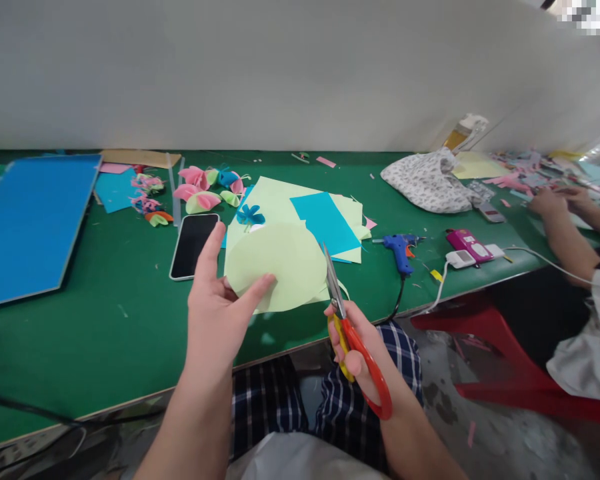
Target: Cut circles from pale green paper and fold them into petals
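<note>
My left hand [217, 303] pinches a pale green paper oval [285, 267] between thumb and fingers, holding it above the table's front part. In my right hand [363, 347] are scissors [363, 363] with red and yellow handles. Their blades point up and away, beside the oval's right edge. Behind the oval lie larger pale green sheets [275, 197] and a blue paper piece [326, 223]. A small blue paper flower [251, 215] rests at the sheets' left side.
A phone [195, 247], pink and green petals [197, 190] and a blue board [30, 227] are on the left. To the right are a blue glue gun [399, 250], a patterned cloth [430, 181], a purple device [469, 245] and another person's hands [555, 203].
</note>
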The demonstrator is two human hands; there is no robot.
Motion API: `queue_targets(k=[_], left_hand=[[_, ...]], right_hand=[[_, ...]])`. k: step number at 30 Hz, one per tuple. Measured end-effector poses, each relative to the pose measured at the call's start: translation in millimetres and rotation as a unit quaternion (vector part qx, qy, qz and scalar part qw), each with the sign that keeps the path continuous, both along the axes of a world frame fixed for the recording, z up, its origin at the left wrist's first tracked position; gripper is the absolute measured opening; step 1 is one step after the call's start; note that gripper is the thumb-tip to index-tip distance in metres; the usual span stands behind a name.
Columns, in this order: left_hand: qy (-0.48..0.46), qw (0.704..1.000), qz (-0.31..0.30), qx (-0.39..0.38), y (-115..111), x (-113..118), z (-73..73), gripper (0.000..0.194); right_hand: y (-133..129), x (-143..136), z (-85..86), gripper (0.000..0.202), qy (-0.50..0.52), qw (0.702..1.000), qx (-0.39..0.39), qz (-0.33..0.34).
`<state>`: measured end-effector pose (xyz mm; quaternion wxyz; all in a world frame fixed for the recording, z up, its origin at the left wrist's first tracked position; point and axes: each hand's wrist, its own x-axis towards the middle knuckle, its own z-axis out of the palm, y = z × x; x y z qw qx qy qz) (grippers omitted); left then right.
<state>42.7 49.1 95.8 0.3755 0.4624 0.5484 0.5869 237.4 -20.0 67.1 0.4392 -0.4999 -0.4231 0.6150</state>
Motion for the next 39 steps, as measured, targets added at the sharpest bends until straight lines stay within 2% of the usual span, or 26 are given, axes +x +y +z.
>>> queue_targets(k=[11,14,19,22,25,27,32,34,39], left_hand=[[-0.009,1.000,0.004,-0.008,8.8,-3.5,3.6,0.089],[0.009,1.000,-0.017,-0.009,17.2,-9.1,1.1,0.087],[0.035,0.998,-0.047,-0.016,36.4,-19.5,-1.7,0.083],[0.061,0.996,-0.066,-0.020,48.9,-24.0,0.7,0.086],[0.103,0.989,-0.105,-0.013,61.2,-25.0,6.4,0.088],[0.150,0.978,-0.142,0.002,66.7,-22.3,12.0,0.086],[0.264,0.917,-0.299,0.017,61.8,-5.9,25.2,0.059],[0.274,0.902,-0.334,0.008,57.3,-0.5,26.2,0.059],[0.264,0.900,-0.346,0.018,55.2,4.4,25.6,0.061]], right_hand=[[4.2,0.6,2.6,0.090,-0.015,1.000,0.010,-0.017],[9.7,5.0,3.2,0.085,0.013,0.999,0.027,-0.036],[18.7,20.5,3.3,0.077,0.032,0.992,0.099,-0.075],[22.7,30.1,7.5,0.062,0.030,0.987,0.121,-0.100],[31.4,35.3,15.9,0.041,-0.010,0.981,0.131,-0.144],[42.5,36.1,22.1,0.035,-0.047,0.975,0.145,-0.165],[77.0,35.6,25.5,0.040,-0.078,0.965,0.149,-0.199],[85.0,36.6,19.7,0.045,-0.048,0.972,0.133,-0.187],[86.9,38.6,5.7,0.040,0.026,0.987,0.102,-0.119]])
